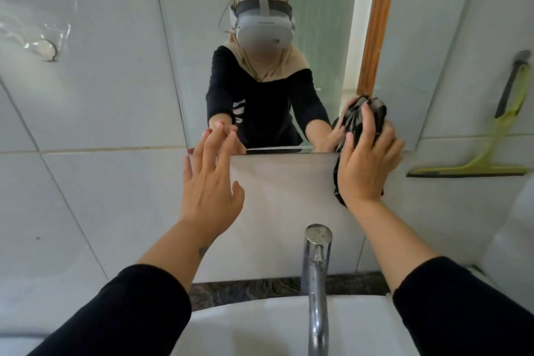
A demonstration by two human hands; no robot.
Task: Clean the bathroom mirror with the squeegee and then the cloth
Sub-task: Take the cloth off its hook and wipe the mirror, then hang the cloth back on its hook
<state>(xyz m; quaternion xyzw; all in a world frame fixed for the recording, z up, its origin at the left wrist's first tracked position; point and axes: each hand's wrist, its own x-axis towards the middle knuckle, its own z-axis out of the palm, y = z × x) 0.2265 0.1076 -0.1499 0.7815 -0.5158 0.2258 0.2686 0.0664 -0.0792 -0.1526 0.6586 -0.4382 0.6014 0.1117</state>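
Observation:
The bathroom mirror point(199, 46) hangs on the tiled wall ahead and reflects a person with a headset. My right hand point(368, 159) presses a bunched black and grey cloth point(357, 117) against the mirror's lower right corner. My left hand point(212, 179) is open, fingers spread, with the fingertips touching the mirror's lower edge at the left. The green squeegee point(488, 153) with a dark handle hangs on the wall to the right of the mirror, away from both hands.
A chrome tap point(316, 272) stands at the middle front over a white basin point(260, 324). A dark stone ledge point(245, 289) runs behind the basin. A round wall hook with clear plastic point(43, 48) sits on the tiles at the far left.

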